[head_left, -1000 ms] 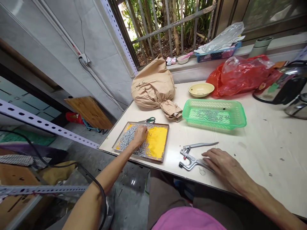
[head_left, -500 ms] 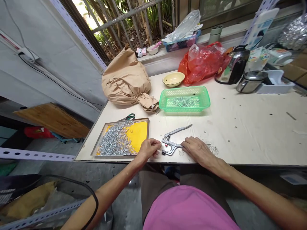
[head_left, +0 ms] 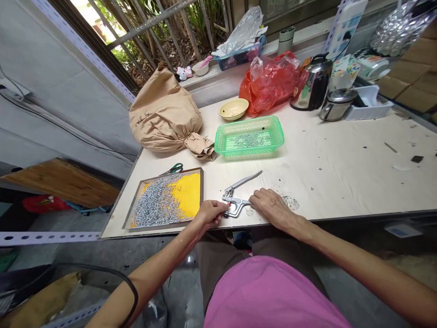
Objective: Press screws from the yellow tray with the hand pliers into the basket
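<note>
A metal hand press plier (head_left: 237, 196) lies near the table's front edge, its upper handle raised toward the back right. My left hand (head_left: 210, 213) is pinched at the plier's jaw, holding a small part too tiny to name. My right hand (head_left: 269, 206) rests on the plier's lower handle, fingers curled over it. Left of my hands sits a brown-rimmed tray (head_left: 200, 191) with a yellow liner and a heap of small silver metal pieces (head_left: 153, 207).
A green basket (head_left: 277, 136) holding several silver pieces stands behind the plier. Beyond it are a tied brown paper sack (head_left: 164, 116), a yellow bowl (head_left: 233, 108), a red plastic bag (head_left: 269, 82), kettles (head_left: 312, 86) and green-handled scissors (head_left: 174, 169).
My left hand left the tray of silver pieces and came to the plier's jaw in a pinch. My right hand settled on the plier's handle. The view swung right.
</note>
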Demonstrator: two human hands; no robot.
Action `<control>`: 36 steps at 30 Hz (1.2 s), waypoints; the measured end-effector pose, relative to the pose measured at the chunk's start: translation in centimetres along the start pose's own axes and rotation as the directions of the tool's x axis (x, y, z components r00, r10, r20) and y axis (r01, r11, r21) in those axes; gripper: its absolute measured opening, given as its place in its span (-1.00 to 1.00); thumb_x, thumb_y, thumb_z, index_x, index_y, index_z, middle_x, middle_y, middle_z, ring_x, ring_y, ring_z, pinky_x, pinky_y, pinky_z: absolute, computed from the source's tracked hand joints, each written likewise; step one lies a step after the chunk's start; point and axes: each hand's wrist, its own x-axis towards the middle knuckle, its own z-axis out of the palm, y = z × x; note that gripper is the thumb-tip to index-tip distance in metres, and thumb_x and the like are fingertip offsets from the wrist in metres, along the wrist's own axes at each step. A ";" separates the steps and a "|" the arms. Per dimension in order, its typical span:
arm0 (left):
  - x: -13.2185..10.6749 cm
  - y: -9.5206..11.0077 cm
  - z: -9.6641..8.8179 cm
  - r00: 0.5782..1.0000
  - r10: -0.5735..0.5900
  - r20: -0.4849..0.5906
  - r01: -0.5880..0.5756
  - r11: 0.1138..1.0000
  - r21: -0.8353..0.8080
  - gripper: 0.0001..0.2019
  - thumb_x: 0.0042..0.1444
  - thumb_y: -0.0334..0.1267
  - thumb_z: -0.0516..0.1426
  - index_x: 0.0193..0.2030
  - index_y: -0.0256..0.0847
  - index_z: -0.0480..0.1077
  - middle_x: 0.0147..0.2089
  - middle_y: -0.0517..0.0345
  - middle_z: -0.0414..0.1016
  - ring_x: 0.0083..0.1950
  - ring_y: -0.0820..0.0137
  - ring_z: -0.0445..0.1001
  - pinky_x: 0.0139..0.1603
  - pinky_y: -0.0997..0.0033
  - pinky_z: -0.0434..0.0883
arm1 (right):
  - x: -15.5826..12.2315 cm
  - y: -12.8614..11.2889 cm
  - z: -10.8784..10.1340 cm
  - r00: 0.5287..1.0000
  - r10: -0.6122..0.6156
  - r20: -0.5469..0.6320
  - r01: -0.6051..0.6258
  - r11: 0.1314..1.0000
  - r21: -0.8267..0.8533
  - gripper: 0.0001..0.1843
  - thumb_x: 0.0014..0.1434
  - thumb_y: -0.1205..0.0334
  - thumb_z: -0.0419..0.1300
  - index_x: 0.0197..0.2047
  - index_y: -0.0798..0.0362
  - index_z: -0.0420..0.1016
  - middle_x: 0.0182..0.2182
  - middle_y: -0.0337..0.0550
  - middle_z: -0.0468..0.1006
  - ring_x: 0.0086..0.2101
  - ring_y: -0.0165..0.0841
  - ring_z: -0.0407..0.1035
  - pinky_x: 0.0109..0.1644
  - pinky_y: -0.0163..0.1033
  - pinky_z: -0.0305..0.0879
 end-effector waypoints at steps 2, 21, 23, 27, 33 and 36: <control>0.0 0.1 0.0 1.000 -0.001 0.001 0.001 1.000 0.023 -0.68 -0.13 -0.06 0.29 -0.44 -0.29 0.36 -0.76 0.38 0.19 -0.74 0.64 0.08 -0.70 0.60 0.00 | 0.0 0.0 -0.1 1.000 0.004 -0.007 -0.004 1.000 0.005 -0.86 0.27 0.33 0.07 -0.26 0.07 0.45 -0.30 -0.11 0.47 -0.26 -0.28 0.28 -0.25 -0.20 0.00; -0.2 1.5 -0.8 0.985 -0.035 0.171 -0.004 0.975 0.221 -0.58 -0.28 0.05 0.33 -0.57 -0.27 0.32 -0.75 0.36 0.21 -0.73 0.63 0.12 -0.67 0.57 0.08 | 0.9 1.8 -1.4 1.000 0.010 -0.028 -0.008 0.996 0.088 -0.17 0.03 -0.09 0.28 0.28 0.05 0.13 0.29 0.21 0.04 0.23 0.04 -0.05 0.13 0.09 0.08; 0.0 1.3 -0.9 0.985 -0.029 0.167 -0.010 0.974 0.226 -0.57 -0.28 0.06 0.32 -0.57 -0.27 0.32 -0.74 0.35 0.22 -0.73 0.63 0.12 -0.68 0.57 0.08 | 1.7 2.4 -1.5 1.000 0.003 0.031 -0.005 0.997 0.082 -0.10 -0.01 -0.14 0.29 0.29 0.07 0.11 0.28 0.23 0.07 0.25 0.05 -0.09 0.16 0.11 0.04; 0.2 1.0 -1.0 0.986 -0.024 0.164 -0.013 0.975 0.221 -0.59 -0.26 0.04 0.33 -0.55 -0.28 0.33 -0.74 0.35 0.23 -0.73 0.62 0.14 -0.69 0.57 0.07 | 3.0 3.1 -1.8 0.995 -0.045 0.094 0.040 0.998 0.055 -0.09 -0.10 -0.19 0.33 0.22 0.12 0.22 0.16 0.22 0.24 0.15 0.04 0.09 0.12 0.05 0.09; -0.1 1.0 -0.7 0.988 -0.032 0.148 0.006 0.985 0.172 -0.65 -0.18 -0.04 0.31 -0.57 -0.27 0.31 -0.76 0.35 0.21 -0.76 0.62 0.10 -0.70 0.57 0.05 | 4.0 2.8 -2.6 0.989 -0.024 0.149 0.023 1.000 0.010 -0.08 -0.18 -0.21 0.35 0.14 0.18 0.28 -0.03 0.15 0.37 -0.04 -0.01 0.21 -0.01 0.01 0.12; -0.1 0.9 -0.6 0.991 -0.036 0.131 0.013 0.985 0.172 -0.66 -0.16 -0.05 0.30 -0.56 -0.27 0.31 -0.76 0.35 0.22 -0.76 0.62 0.10 -0.70 0.57 0.05 | 4.1 2.5 -2.8 0.989 -0.022 0.149 0.022 1.000 0.003 -0.14 -0.15 -0.17 0.36 0.10 0.20 0.31 -0.06 0.12 0.37 -0.07 -0.04 0.21 -0.03 -0.02 0.11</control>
